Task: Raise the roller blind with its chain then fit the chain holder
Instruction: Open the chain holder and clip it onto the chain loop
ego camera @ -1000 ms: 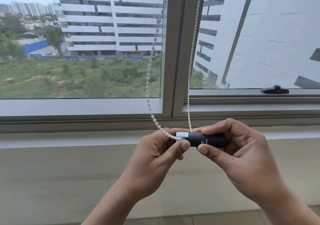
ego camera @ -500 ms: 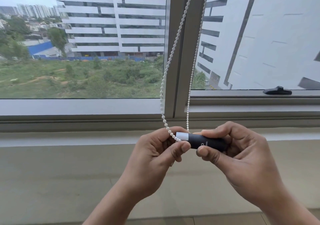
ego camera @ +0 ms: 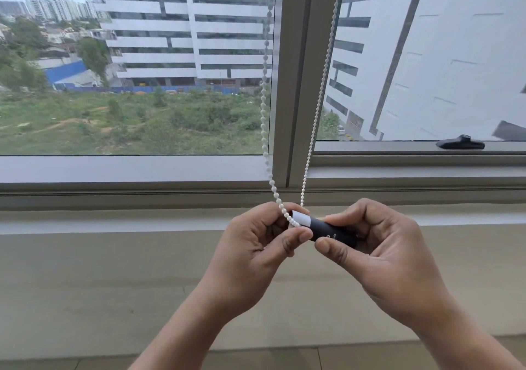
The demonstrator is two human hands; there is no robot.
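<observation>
A white bead chain [ego camera: 318, 104] hangs in two strands from above the frame, in front of the window's centre post. Both strands meet at the white end of a dark cylindrical chain holder [ego camera: 327, 231], held level below the sill. My right hand [ego camera: 381, 255] grips the holder's dark body between thumb and fingers. My left hand [ego camera: 256, 250] pinches the loop of chain at the holder's white tip with thumb and forefinger. The roller blind itself is out of view above.
The window frame's centre post [ego camera: 296, 79] stands right behind the chain. A black window handle [ego camera: 460, 143] lies on the right pane's lower rail. A pale ledge [ego camera: 113, 221] runs below the window, with a plain wall under it.
The left strand has swung back and forth and now hangs nearly straight beside the post. Both hands keep their grip, and the holder is tilted slightly more, dark end down.
</observation>
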